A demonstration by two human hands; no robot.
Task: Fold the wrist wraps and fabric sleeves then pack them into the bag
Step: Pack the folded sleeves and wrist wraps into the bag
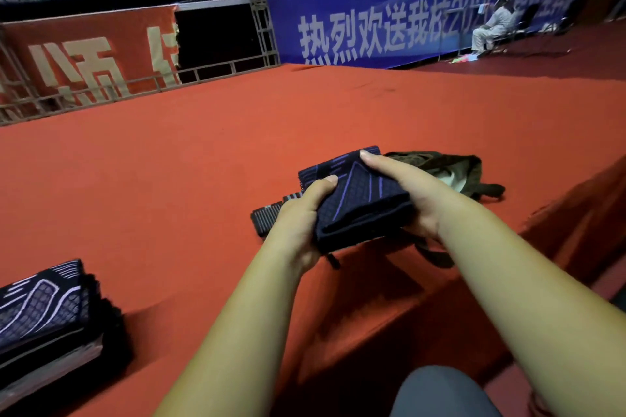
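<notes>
Both hands hold a folded fabric sleeve [362,200], dark navy with purple lines and a grid pattern, just above the red-carpeted platform [203,162], close to its near edge. The left grip [298,217] clasps the sleeve's left side, thumb pressed on top and fingers curled out of sight beneath. The right grip [416,189] takes the right side, its thumb laid along the far top corner and its fingers wrapped under the fabric. The sleeve is folded into a thick, roughly square pad with the layered edge towards the person, and a short dark end hangs below that edge. Under the left grip, lying flat on the carpet, is a wrist wrap [267,218], black with pale stripes, partly hidden by the hand. Just behind the right grip lies the bag [450,166], a dark olive cloth one, slumped and partly open with a pale lining showing, near the platform's near edge towards the right. Well apart, at the near left of the platform, sits a stack of folded sleeves [44,308] in the same dark pattern with pale lines. The person's knee [440,393] in grey cloth shows below the edge. Beyond the far side stand a red banner [91,51], a metal truss [257,10] and a blue banner [372,27], with a seated person [491,27] in pale clothes at the far right.
</notes>
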